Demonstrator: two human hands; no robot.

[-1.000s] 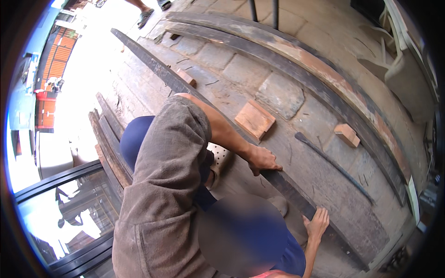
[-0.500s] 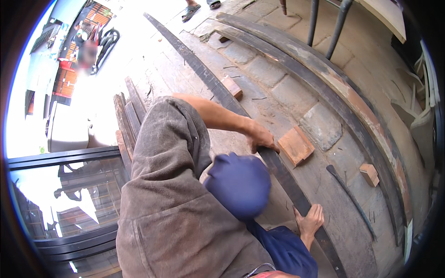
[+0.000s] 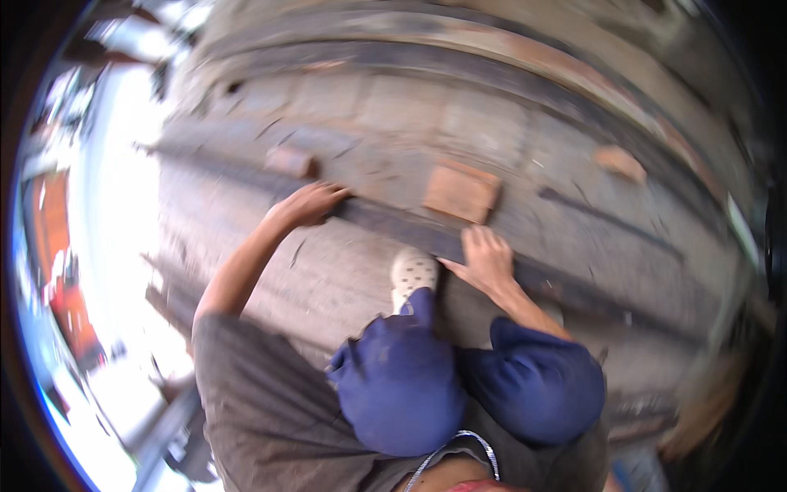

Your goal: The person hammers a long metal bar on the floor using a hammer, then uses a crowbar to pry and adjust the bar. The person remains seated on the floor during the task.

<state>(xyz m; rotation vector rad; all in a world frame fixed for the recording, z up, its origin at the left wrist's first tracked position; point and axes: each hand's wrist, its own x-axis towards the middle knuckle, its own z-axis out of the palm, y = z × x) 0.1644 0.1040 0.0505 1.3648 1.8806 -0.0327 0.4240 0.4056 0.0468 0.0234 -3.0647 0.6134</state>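
A long dark wooden plank (image 3: pixel 392 225) runs across the ground in front of me, sloping from upper left to lower right. My left hand (image 3: pixel 313 202) is closed over it, close to a small reddish block (image 3: pixel 291 161) on the far side. Farther right along the same plank, my right hand (image 3: pixel 489 258) grips it across its width, thumb on the near edge and fingers over the far edge. Just beyond those fingers lies a bigger orange-brown wooden block (image 3: pixel 461 190). The undersides of both hands are hidden.
My foot in a cream clog (image 3: pixel 414 271) is by the plank's near side. Past the blocks lie long curved-looking beams (image 3: pixel 459 61), another small block (image 3: pixel 620 162) and a thin dark bar (image 3: pixel 607 215). More timber (image 3: pixel 168 302) lies at left. Motion blurs the picture.
My view has turned, so the plank now lies more crosswise. Both hands have shifted along it toward its far end: the right is now beside the large block, the left near the smaller one.
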